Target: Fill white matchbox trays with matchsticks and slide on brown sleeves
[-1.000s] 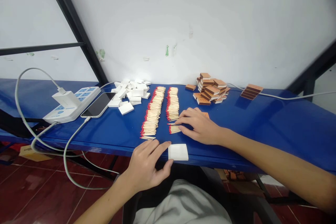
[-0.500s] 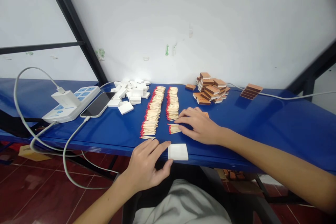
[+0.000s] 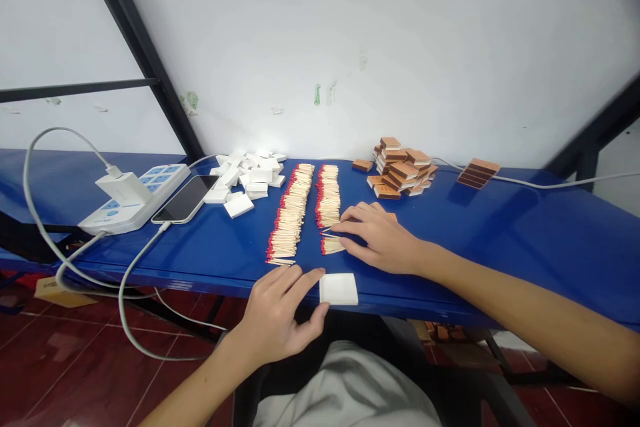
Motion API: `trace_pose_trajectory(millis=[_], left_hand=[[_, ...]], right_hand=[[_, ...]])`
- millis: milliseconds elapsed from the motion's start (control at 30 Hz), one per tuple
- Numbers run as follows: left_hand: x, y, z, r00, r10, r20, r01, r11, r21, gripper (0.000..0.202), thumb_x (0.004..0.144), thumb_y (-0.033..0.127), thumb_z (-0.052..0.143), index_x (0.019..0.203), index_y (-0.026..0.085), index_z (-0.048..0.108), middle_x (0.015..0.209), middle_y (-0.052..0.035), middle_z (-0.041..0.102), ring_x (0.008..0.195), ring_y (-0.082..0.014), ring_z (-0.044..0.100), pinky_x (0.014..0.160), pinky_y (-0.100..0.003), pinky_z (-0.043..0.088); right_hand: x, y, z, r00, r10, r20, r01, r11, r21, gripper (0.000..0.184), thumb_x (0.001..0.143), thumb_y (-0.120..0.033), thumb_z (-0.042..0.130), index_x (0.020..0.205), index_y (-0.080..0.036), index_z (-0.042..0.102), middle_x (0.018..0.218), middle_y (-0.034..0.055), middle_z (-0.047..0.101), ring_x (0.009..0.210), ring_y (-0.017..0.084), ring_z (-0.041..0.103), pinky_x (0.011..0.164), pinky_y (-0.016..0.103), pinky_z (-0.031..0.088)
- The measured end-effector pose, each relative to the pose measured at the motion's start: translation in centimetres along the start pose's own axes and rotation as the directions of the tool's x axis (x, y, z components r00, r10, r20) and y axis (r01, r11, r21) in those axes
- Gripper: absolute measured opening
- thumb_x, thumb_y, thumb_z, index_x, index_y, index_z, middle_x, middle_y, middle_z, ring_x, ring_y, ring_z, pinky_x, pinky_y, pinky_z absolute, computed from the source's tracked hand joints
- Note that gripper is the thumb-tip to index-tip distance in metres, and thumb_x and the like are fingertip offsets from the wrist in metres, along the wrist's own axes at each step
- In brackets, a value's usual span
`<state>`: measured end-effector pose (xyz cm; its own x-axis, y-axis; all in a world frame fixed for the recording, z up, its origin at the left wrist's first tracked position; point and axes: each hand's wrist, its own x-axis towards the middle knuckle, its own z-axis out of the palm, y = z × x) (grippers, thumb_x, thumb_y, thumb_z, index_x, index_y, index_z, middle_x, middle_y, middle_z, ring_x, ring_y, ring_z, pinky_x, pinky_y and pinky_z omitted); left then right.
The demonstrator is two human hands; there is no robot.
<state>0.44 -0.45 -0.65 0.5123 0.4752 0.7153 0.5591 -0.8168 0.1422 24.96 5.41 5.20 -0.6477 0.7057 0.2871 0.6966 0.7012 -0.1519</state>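
Observation:
At the table's front edge lies a white matchbox tray (image 3: 339, 289); the thumb and forefinger of my left hand (image 3: 286, 310) grip it at its left corners. My right hand (image 3: 377, 240) is over the near end of the right row of matches (image 3: 328, 197), fingers curled. Its fingertips are on a few matches there, with a small group of matches (image 3: 332, 245) slightly apart from the row beside the thumb. To the left runs a longer row of matches (image 3: 290, 213), red heads pointing left. An orange matchbox is mostly hidden behind my right hand.
White matchbox trays (image 3: 250, 177) are heaped at the back left. Brown matchboxes (image 3: 403, 170) are piled at the back right, near a striped brown piece (image 3: 479, 173). A phone (image 3: 185, 199), a power strip (image 3: 135, 200) and looping cables occupy the left side of the blue table (image 3: 210, 253).
The fingertips of my right hand have shifted very slightly among the near matches. My left hand and the white tray stay where they were.

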Motion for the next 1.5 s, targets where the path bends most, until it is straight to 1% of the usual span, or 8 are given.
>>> trace_pose_trajectory(millis=[167, 367, 567, 767, 1067, 1200, 1367, 1500], left_hand=[[0.15, 0.01, -0.02, 1.0, -0.002, 0.0, 0.002, 1.0, 0.005, 0.032, 0.088, 0.025, 0.058, 0.118, 0.014, 0.062, 0.087, -0.0075, 0.067, 0.073, -0.019, 0.063, 0.069, -0.033, 0.054], [0.1, -0.01, -0.02, 1.0, -0.001, -0.001, 0.001, 1.0, 0.002, 0.033, 0.088, 0.025, 0.058, 0.119, 0.015, 0.06, 0.088, -0.008, 0.067, 0.074, -0.0194, 0.062, 0.069, -0.034, 0.054], [0.17, 0.06, -0.04, 1.0, -0.002, -0.001, 0.002, 1.0, -0.002, 0.033, 0.087, 0.024, 0.059, 0.119, 0.014, 0.06, 0.087, -0.0082, 0.066, 0.074, -0.0196, 0.061, 0.069, -0.034, 0.054], [0.27, 0.1, -0.14, 1.0, -0.001, -0.002, 0.001, 1.0, 0.006, 0.033, 0.088, 0.024, 0.058, 0.118, 0.014, 0.061, 0.086, -0.0081, 0.066, 0.073, -0.0198, 0.061, 0.068, -0.034, 0.054], [0.24, 0.11, -0.07, 1.0, -0.009, 0.001, 0.009, 1.0, 0.012, 0.032, 0.088, 0.026, 0.057, 0.118, 0.015, 0.061, 0.087, -0.0078, 0.067, 0.074, -0.0191, 0.063, 0.069, -0.033, 0.055], [0.28, 0.12, -0.11, 1.0, -0.011, -0.003, 0.012, 1.0, 0.009, 0.032, 0.088, 0.026, 0.058, 0.117, 0.015, 0.062, 0.086, -0.0074, 0.066, 0.074, -0.0192, 0.063, 0.07, -0.033, 0.055], [0.22, 0.11, -0.1, 1.0, -0.006, -0.005, 0.006, 1.0, 0.007, 0.032, 0.087, 0.025, 0.058, 0.116, 0.014, 0.062, 0.084, -0.0072, 0.066, 0.072, -0.0197, 0.062, 0.067, -0.033, 0.054], [0.21, 0.13, -0.07, 1.0, -0.007, -0.003, 0.007, 1.0, 0.014, 0.032, 0.087, 0.025, 0.058, 0.117, 0.014, 0.062, 0.083, -0.0068, 0.065, 0.071, -0.0196, 0.061, 0.067, -0.033, 0.054]], right_hand=[[-0.07, -0.15, -0.13, 0.999, -0.042, 0.01, 0.042, 0.998, 0.043, 0.027, 0.1, -0.029, 0.049, 0.111, -0.023, 0.072, 0.106, 0.0083, 0.064, 0.095, 0.021, 0.054, 0.082, 0.038, 0.033], [-0.11, -0.04, -0.03, 1.0, 0.015, -0.005, -0.015, 1.0, 0.008, 0.031, 0.101, -0.031, 0.047, 0.121, -0.023, 0.068, 0.107, 0.0094, 0.064, 0.095, 0.023, 0.053, 0.08, 0.038, 0.034], [-0.1, -0.01, 0.01, 0.999, -0.031, -0.019, 0.032, 0.999, 0.031, 0.029, 0.101, -0.032, 0.047, 0.109, -0.02, 0.072, 0.105, 0.0099, 0.062, 0.095, 0.023, 0.053, 0.083, 0.039, 0.036], [-0.12, -0.26, -0.01, 1.0, -0.03, -0.003, 0.03, 0.999, 0.019, 0.027, 0.097, -0.034, 0.053, 0.11, -0.019, 0.072, 0.103, 0.0093, 0.061, 0.093, 0.023, 0.052, 0.08, 0.037, 0.038], [-0.16, -0.3, 0.11, 0.998, -0.027, 0.051, 0.027, 1.0, 0.003, 0.028, 0.098, -0.04, 0.054, 0.108, -0.022, 0.073, 0.087, 0.0058, 0.061, 0.085, 0.021, 0.048, 0.078, 0.036, 0.031], [-0.05, -0.34, 0.3, 0.998, -0.026, 0.063, 0.025, 0.999, 0.02, 0.029, 0.1, -0.039, 0.051, 0.11, -0.022, 0.073, 0.082, 0.0046, 0.064, 0.081, 0.019, 0.051, 0.079, 0.036, 0.027], [0.15, -0.42, 0.31, 0.994, -0.037, 0.1, 0.028, 0.996, 0.081, 0.029, 0.101, -0.035, 0.048, 0.104, -0.02, 0.073, 0.079, 0.0039, 0.067, 0.077, 0.018, 0.058, 0.078, 0.034, 0.031], [0.08, -0.41, 0.28, 0.997, -0.035, 0.069, 0.029, 0.995, 0.091, 0.03, 0.101, -0.036, 0.049, 0.106, -0.021, 0.074, 0.081, 0.004, 0.065, 0.077, 0.017, 0.059, 0.075, 0.032, 0.034]])
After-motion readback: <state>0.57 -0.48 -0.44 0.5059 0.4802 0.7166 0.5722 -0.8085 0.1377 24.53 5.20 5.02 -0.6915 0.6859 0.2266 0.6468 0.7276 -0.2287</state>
